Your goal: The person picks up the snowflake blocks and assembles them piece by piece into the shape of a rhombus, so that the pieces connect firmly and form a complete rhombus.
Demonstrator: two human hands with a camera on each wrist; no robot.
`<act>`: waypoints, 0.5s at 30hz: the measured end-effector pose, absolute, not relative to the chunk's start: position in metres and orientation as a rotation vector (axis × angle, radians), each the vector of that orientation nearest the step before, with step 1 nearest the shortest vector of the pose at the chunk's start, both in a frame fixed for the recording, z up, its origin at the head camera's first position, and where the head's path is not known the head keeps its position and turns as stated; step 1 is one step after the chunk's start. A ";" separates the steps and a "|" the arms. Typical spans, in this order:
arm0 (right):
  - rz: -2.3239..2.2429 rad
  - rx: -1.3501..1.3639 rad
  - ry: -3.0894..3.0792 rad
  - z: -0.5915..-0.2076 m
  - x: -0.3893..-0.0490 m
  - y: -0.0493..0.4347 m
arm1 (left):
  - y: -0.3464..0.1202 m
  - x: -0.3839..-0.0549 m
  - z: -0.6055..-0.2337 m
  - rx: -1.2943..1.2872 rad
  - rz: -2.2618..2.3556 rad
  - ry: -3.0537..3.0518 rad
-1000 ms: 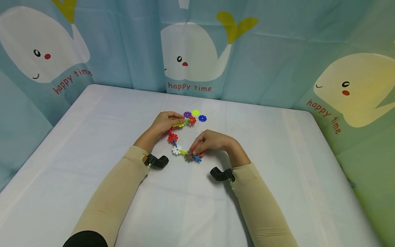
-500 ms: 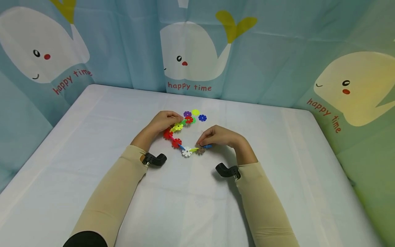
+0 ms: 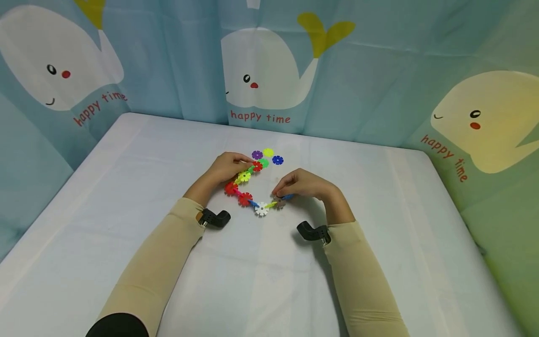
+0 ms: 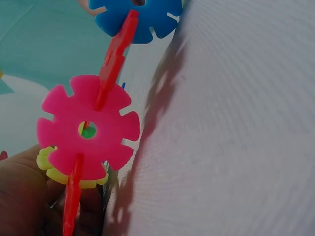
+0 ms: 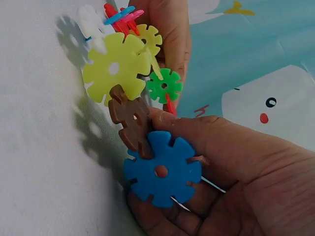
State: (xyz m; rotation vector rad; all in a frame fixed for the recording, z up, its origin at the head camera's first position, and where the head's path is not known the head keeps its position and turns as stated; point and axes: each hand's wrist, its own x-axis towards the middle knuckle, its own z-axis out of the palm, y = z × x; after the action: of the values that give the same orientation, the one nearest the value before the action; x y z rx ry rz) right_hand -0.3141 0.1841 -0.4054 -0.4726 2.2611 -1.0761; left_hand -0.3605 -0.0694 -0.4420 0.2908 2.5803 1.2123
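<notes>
A curved chain of slotted plastic snowflake discs runs between my hands. My left hand [image 3: 227, 167] holds its far end, by a green disc [image 5: 165, 86] and a red disc [image 3: 257, 166]. In the left wrist view, a pink disc [image 4: 88, 115] is slotted between two red ones, with a blue disc [image 4: 138, 24] farther along. A white disc [image 3: 261, 209] hangs at the chain's near bend. At the other end, my right hand [image 3: 305, 184] pinches a brown disc [image 5: 130, 120] with thumb and fingers; a blue disc [image 5: 165, 184] joined to it lies against the fingers.
Beyond the chain's far end lie a purple disc [image 3: 257, 154], a yellow disc [image 3: 268, 152], a dark blue disc [image 3: 277, 160] and a light green disc [image 3: 264, 163]. The white table [image 3: 379, 234] ends at a whale-print curtain [image 3: 370, 93].
My right hand has moved right and away from me with the brown and blue end, spreading the chain into a wider curve. My left hand has stayed nearly in place.
</notes>
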 end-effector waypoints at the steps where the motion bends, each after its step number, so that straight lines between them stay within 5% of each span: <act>1: -1.077 -0.473 2.270 -0.405 -0.315 0.184 | -0.070 -0.361 -0.443 0.289 1.207 2.586; 15: -1.363 -0.154 2.578 -0.411 -0.329 0.184 | -0.073 -0.364 -0.448 0.277 1.217 2.594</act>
State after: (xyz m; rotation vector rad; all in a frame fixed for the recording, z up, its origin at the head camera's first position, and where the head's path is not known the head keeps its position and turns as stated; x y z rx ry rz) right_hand -0.3291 0.1842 -0.4110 -0.1541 2.5778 -1.3626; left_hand -0.3641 -0.0733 -0.4481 0.2772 2.5936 1.2171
